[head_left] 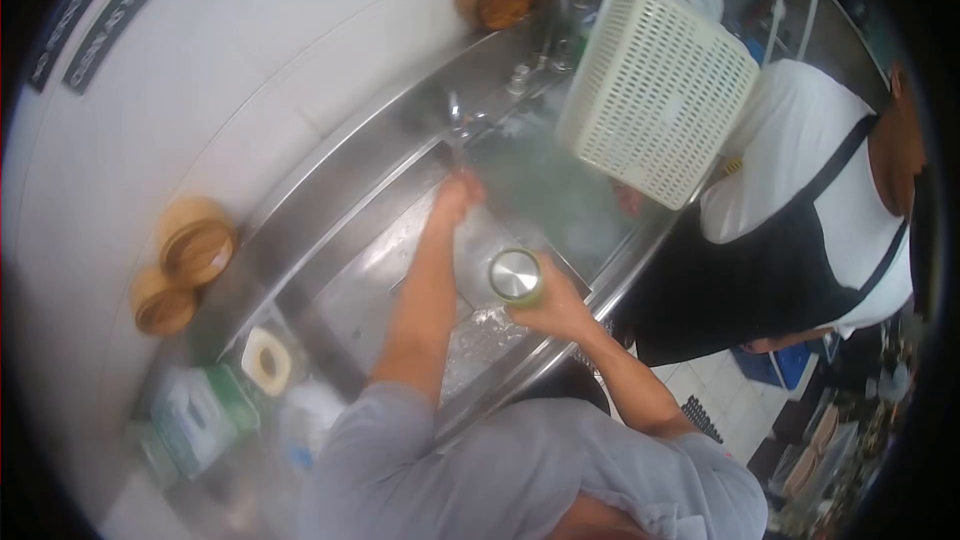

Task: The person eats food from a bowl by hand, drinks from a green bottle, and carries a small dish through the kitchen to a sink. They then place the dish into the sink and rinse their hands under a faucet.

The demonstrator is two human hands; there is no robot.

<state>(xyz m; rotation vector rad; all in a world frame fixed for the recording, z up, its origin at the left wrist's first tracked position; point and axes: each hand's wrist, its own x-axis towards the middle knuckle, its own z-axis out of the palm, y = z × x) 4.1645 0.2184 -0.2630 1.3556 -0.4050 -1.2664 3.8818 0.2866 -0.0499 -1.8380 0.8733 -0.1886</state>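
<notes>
My right hand (558, 305) is wrapped round a green bottle with a shiny metal round end (516, 275), held over the sink. That metal end faces up toward me. My left hand (458, 196) reaches forward under the faucet (458, 118) at the sink's back edge. Its fingers are blurred, and whether they hold anything is not clear. Below both hands lies the stainless steel sink basin (370, 275), its bottom wet.
A co-worker in a black apron (745, 285) stands at the right beside a basin of cloudy water (535, 175). A white perforated basket (665, 90) tilts over that water. Bamboo steamers (197, 242) sit along the wall. A green-and-white box (205, 420) is at the lower left.
</notes>
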